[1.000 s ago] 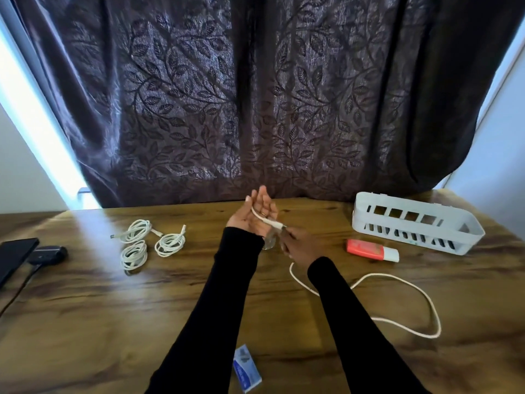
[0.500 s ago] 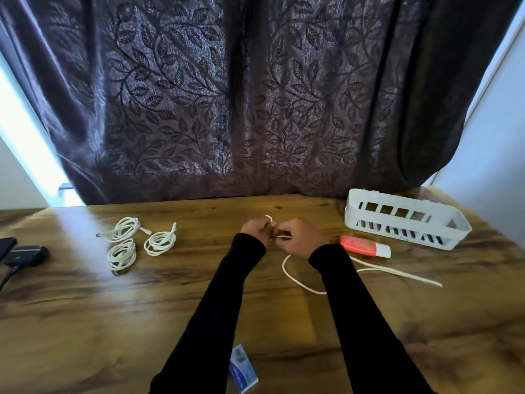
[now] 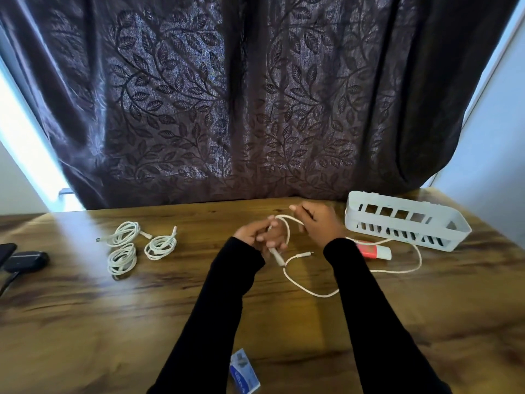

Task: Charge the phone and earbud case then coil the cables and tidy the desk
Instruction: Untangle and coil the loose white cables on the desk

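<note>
Far left, 9 o'clock edge: phone [image 3: 6,251] and dark earbud case [image 3: 26,261], touching or nearly, a dark lead trailing off the edge. At 10 o'clock three coiled cables [image 3: 133,247] lie close together, already wound. Centre: left hand [image 3: 260,237] clenched round one end of the loose white cable [image 3: 309,291], plug end sticking down out of the fist. Right hand [image 3: 318,223] at 12 o'clock pinches the same cable just beside it, a small loop standing between the two hands. The rest of the cable sprawls on the desk [image 3: 85,322] toward 3 o'clock, free plug near the right sleeve. Handling, by my guess: light, limp, a bit springy, so loops will pop open unless pinched; hold at the loop crossing, not by the plug. Right: red-and-white tube [image 3: 375,251] sits under the slack and may snag it; white basket [image 3: 406,223] at 2 o'clock. Small blue box [image 3: 244,373] at 6 o'clock, out of the way.
</note>
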